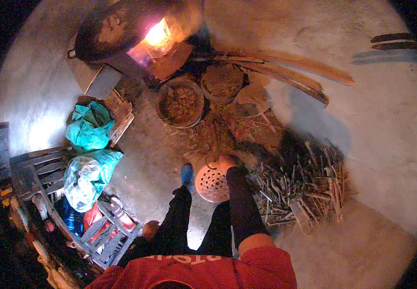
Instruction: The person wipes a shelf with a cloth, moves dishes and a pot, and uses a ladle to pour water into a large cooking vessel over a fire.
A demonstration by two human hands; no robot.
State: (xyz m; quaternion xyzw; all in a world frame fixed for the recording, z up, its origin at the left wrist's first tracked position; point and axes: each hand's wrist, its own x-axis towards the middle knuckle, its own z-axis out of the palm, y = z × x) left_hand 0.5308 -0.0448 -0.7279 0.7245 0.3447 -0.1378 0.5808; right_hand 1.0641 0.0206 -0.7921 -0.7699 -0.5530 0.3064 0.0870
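Observation:
My left hand [151, 229] is low beside my left leg, near the corner of a grey wooden slatted rack [111, 236]. Its fingers are too small and dim to make out. My right arm, in a dark sleeve, reaches forward. At its end, my right hand [231, 163] is dim and blurred by the upper right edge of a round perforated disc [212, 183], pale pink in the firelight. Whether it grips the disc is unclear. A curved handle [211, 166] shows at the disc's top. The disc is between my legs and partly hidden by my right arm.
Fire [159, 33] burns in the stove opening ahead, long sticks [288, 70] projecting rightward. Two round basins [180, 103] of debris sit before it. Piled firewood sticks [298, 188] lie right. Left are a green sack [90, 126] and a clear plastic bag [84, 182].

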